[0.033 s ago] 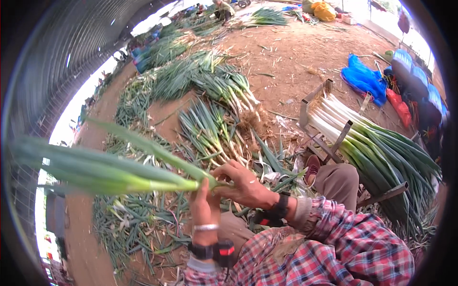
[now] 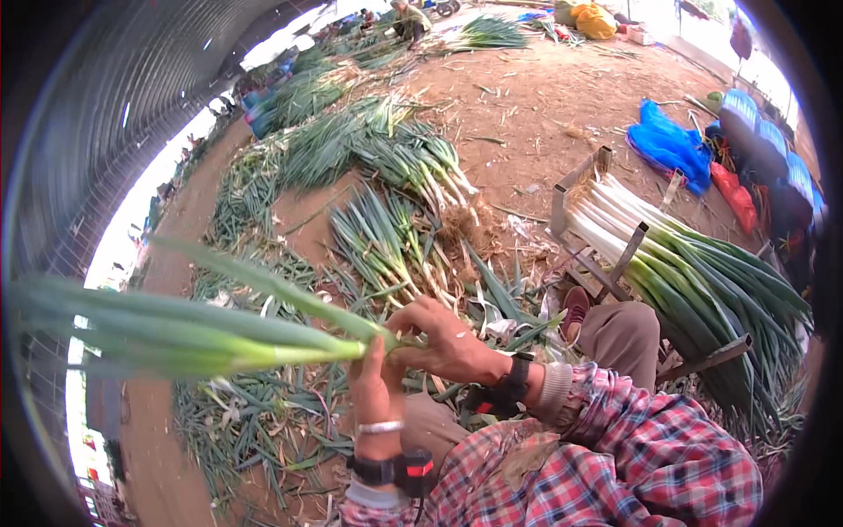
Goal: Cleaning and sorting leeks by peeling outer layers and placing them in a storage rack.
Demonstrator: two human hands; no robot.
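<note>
A large green onion (image 2: 255,344) lies across my left side, its long green leaves pointing left and blurred by motion. Around its stem, close to the pale part, my left hand (image 2: 376,391) is closed. Right beside it, my right hand (image 2: 443,342) pinches the base of a leaf (image 2: 290,294) that stands apart from the other leaves. The stem's lower end is hidden behind my hands. To my right, a metal rack (image 2: 625,259) holds a thick bundle of green onions (image 2: 676,263), white ends toward the far left.
Heaped green onions with roots (image 2: 386,241) lie on the dirt floor ahead. Stripped leaves (image 2: 263,422) cover the ground at left. Beyond the rack are a blue net bag (image 2: 672,149) and a red bag (image 2: 734,198). A person (image 2: 410,22) crouches far off.
The leaf end of the green onion has swung slightly downward. My hands stay nearly in place, still closed on it.
</note>
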